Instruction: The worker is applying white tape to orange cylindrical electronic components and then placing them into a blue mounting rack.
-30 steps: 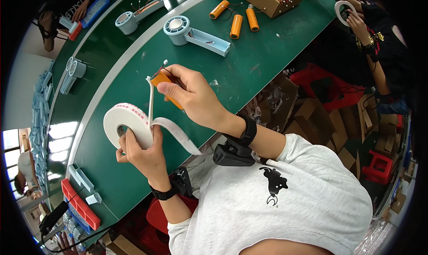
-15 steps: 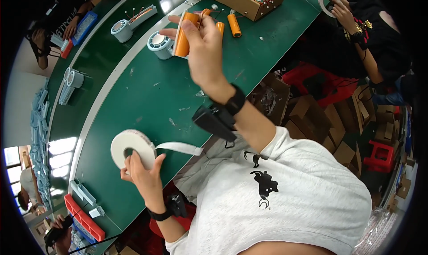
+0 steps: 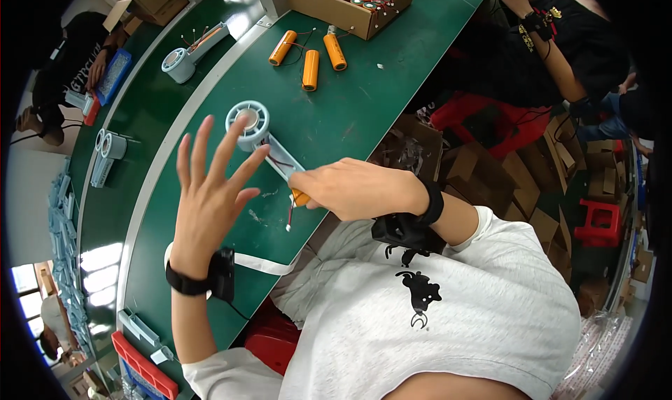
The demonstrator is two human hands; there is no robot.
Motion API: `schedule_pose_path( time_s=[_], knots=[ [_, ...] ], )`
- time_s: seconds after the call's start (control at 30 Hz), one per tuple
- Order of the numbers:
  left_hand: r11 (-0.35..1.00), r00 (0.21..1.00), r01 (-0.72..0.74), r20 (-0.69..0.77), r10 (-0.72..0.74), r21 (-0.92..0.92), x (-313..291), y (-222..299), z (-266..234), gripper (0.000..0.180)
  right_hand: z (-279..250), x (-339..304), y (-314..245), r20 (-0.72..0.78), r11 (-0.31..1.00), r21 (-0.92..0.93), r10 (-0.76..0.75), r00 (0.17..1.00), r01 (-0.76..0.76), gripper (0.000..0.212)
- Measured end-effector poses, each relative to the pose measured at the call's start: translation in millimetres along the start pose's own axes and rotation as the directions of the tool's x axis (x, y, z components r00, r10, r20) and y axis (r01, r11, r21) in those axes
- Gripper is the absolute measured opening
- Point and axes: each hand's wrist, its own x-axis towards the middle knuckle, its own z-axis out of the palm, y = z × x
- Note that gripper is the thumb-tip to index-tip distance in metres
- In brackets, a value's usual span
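Observation:
Fingers spread and holding nothing, my left hand (image 3: 210,193) hovers just beside the light blue round head of a handheld fan (image 3: 248,123). The fan lies on the green bench with its trough-like handle slanting toward me. At the handle's end my right hand (image 3: 350,188) is closed on an orange cylindrical battery (image 3: 301,198), mostly hidden by the fingers. A thin lead with a small white connector (image 3: 288,226) hangs from it. Whether that hand also grips the handle is hidden. A white tape strip (image 3: 262,263) extends from a roll largely covered by my left wrist.
Three orange batteries (image 3: 310,70) with wires lie beyond the fan, before a cardboard box (image 3: 336,11) of more batteries. Another fan (image 3: 179,65) rests past the metal rail. A red-edged tray (image 3: 143,365) stands at lower left. Other people work at far left and upper right.
My left hand has left the tape roll and moved up to the fan, opening. My right hand has brought the battery down nearer me. The fan sits closer, its handle now showing.

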Motion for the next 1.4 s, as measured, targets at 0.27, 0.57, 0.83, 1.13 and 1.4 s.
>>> schedule_pose_path(
  time_s=[0.27, 0.57, 0.83, 1.13, 1.4],
  knots=[
    [0.926, 0.948, -0.300, 0.033, 0.316, -0.229, 12.3, -30.3, 47.9, 0.034, -26.3, -26.7, -8.7, -0.464, 0.867, 0.414, -0.062, 0.884, 0.278, 0.028],
    [0.947, 0.960, -0.238, 0.094, 0.263, -0.216, 7.0, -21.3, 33.9, 0.016, -19.9, 10.5, -5.4, -0.429, 0.788, 0.588, 0.116, 0.896, 0.180, 0.030],
    [0.831, 0.982, -0.054, 0.122, 0.144, -0.553, 8.0, -27.0, 25.4, 0.012, -10.4, 18.4, -11.7, -0.492, 0.911, 0.385, 0.065, 0.868, 0.150, 0.030],
    [0.730, 0.993, 0.100, 0.110, -0.034, -0.676, 1.6, -21.4, 17.7, 0.010, -5.3, 45.2, 0.3, -0.275, 0.985, 0.141, -0.052, 0.960, 0.094, 0.020],
    [0.779, 0.998, 0.037, 0.057, -0.001, -0.626, -6.4, -18.5, 19.5, 0.042, 25.2, 59.4, 34.5, -0.293, 0.916, 0.339, -0.115, 0.949, 0.215, 0.025]
  ],
)
